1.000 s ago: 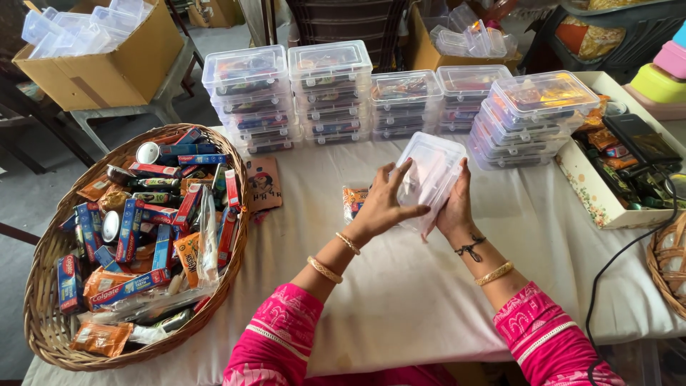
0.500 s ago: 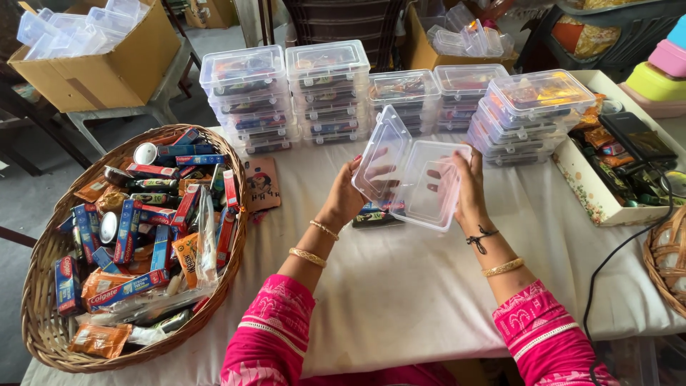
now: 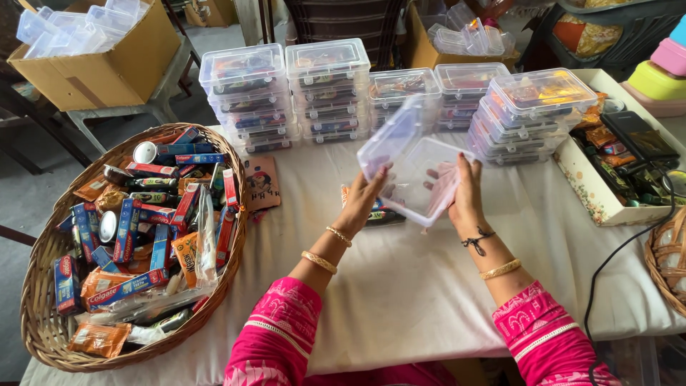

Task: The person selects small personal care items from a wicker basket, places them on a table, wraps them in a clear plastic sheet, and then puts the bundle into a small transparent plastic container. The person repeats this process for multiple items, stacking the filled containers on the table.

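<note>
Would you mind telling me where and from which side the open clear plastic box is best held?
Probably by the two short side walls of the tray half of the clear plastic box, coming from below and either side, as the left hand and right hand do. The lid hangs open at the far edge, so the hinge side gives no firm hold.

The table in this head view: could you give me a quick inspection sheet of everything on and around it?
Surface: table under a white cloth.
Job's things: clear plastic box, open and empty, lid raised.
Clutter: wicker basket full of small packets and tubes; stacks of filled clear boxes along the back; tray of items on the right.
Grips: left hand and right hand hold the box from either side.
Cables: black cable over the right edge.
Surroundings: cardboard carton of empty boxes at the back left.
</note>
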